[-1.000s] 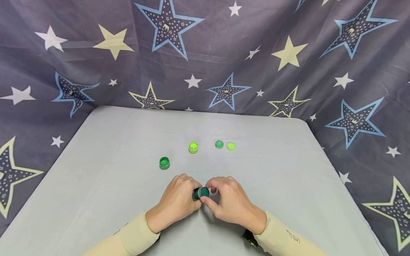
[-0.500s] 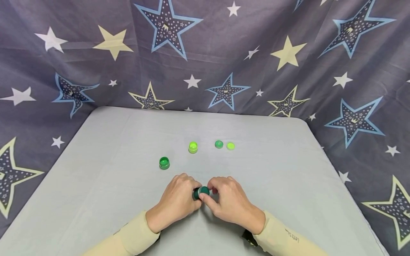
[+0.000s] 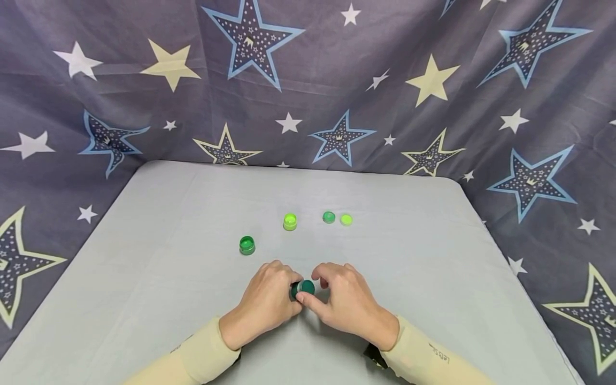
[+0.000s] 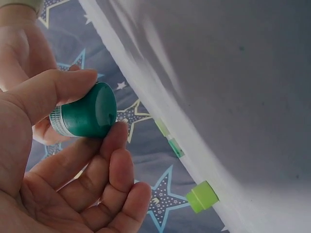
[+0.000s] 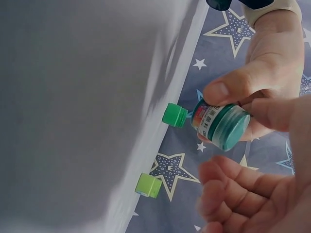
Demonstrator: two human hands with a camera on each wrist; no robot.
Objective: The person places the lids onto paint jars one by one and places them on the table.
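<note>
White table (image 3: 409,240): our left hand (image 3: 267,294) grips the tilted jar (image 4: 90,114), right hand (image 3: 346,305) loose, thumb (image 3: 310,303) at lid (image 5: 232,130); sudden lid pop could spill it.

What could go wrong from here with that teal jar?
Spill: the teal jar is tipped on its side in the left grip, so anything runny inside could run onto the cloth once the lid comes off.

Slip: the right grip seems to have just its thumb at the lid, so a twist might not hold.

Knock: the uncapped green jar stands just beyond the left grip and might be tipped by a forward move.
</note>
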